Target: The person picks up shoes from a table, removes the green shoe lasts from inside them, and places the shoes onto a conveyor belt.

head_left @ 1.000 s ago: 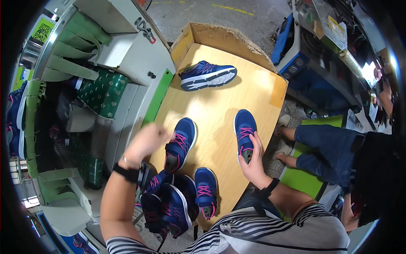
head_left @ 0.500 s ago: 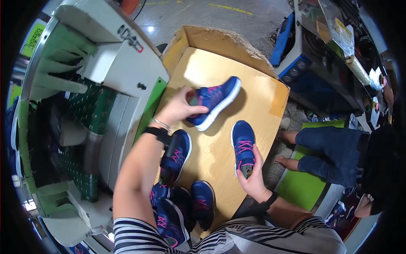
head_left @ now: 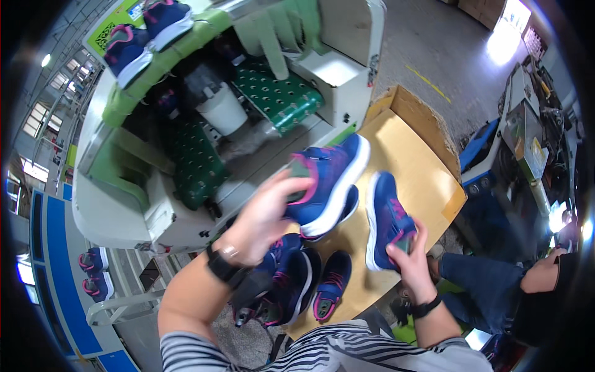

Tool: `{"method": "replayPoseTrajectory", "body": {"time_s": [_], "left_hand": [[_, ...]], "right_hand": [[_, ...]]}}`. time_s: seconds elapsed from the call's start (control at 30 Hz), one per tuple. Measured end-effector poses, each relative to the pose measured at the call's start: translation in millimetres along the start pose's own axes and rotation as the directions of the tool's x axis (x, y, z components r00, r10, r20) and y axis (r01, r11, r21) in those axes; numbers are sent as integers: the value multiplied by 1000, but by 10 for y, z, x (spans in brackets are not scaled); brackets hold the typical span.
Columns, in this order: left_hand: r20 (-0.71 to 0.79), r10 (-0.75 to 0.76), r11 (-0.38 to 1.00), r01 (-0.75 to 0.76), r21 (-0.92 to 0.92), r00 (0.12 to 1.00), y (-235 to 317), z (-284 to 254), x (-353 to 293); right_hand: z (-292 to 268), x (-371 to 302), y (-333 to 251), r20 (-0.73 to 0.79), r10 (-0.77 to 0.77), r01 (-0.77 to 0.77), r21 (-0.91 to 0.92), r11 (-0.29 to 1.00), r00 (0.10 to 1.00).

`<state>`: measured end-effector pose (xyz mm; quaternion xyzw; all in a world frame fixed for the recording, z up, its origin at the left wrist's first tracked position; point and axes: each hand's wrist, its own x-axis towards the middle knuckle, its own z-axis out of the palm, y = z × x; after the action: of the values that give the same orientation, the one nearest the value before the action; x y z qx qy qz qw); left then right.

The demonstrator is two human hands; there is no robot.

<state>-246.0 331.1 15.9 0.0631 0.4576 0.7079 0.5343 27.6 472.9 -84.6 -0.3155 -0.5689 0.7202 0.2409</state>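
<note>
The person's left hand (head_left: pixel 263 217) grasps a blue shoe (head_left: pixel 331 180) at its heel, with the thumb over the pink-edged opening; the toe points up and away, and the thick white sole is turned to the right. This shoe is lifted in front of the edge of a white machine (head_left: pixel 350 37), above the near left part of the wooden tabletop (head_left: pixel 415 161). The right hand (head_left: pixel 416 263) grasps a second blue shoe (head_left: pixel 385 211) by the heel, its toe also pointing away; it is over the tabletop, but one cannot tell whether it touches. Behind the first shoe, another shoe (head_left: pixel 351 201) is mostly hidden. Nearer to the body, several similar shoes (head_left: pixel 285 285) lie crowded together, and one single shoe (head_left: pixel 333 285) with pink laces rests just beside them, on the tabletop. A cardboard border (head_left: pixel 427 124) stands along the far side. Inside the machine, a green surface with holes (head_left: pixel 279 93) is seen, and two shoes (head_left: pixel 167 22) rest on its top. To the right is another person (head_left: pixel 477 291).
</note>
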Motion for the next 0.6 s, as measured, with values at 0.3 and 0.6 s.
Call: {"method": "replayPoseTrajectory", "body": {"time_s": [0.3,0.6], "left_hand": [[-292,912,307,-8,952,287,1106,-1617,3],[-140,931,178,-86,980,336,770,-1421,-3]], "right_hand": [[2805,2910,-987,315,-679,745,-362,560,663],[2330,2194,-182,439,-699,809,-121,576,564]]}}
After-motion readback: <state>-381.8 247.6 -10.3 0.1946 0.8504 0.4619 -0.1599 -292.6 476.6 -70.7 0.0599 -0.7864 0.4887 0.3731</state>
